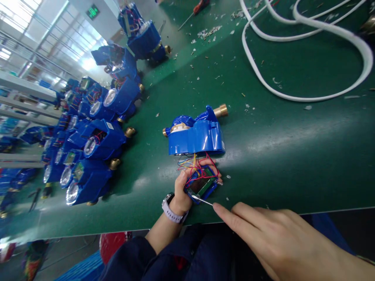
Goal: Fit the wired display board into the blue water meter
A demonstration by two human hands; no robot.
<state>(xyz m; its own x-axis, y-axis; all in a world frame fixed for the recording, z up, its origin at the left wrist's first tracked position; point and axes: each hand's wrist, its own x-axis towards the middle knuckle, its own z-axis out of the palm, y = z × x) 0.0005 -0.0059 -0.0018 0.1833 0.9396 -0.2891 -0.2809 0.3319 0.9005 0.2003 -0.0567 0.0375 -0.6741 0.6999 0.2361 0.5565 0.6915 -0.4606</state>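
A blue water meter body [195, 135] with brass ends lies on the green table [293, 156]. Coloured wires [195, 166] run from it to a small blue circuit module [202, 186] with a green display board. My left hand [184, 191], wearing a pale wristwatch, is closed around that module near the table's front edge. My right hand [263, 230] is close to the camera, index finger stretched toward the module. A thin metal pin or tool [202, 200] lies between its fingertip and the module; whether the fingers hold it is unclear.
Several blue water meters [93, 144] are stacked in rows on the left of the table. White cable [304, 58] loops across the far right. A red-handled screwdriver [195, 9] and scattered scraps [208, 33] lie at the back. A red stool [113, 244] sits below the table edge.
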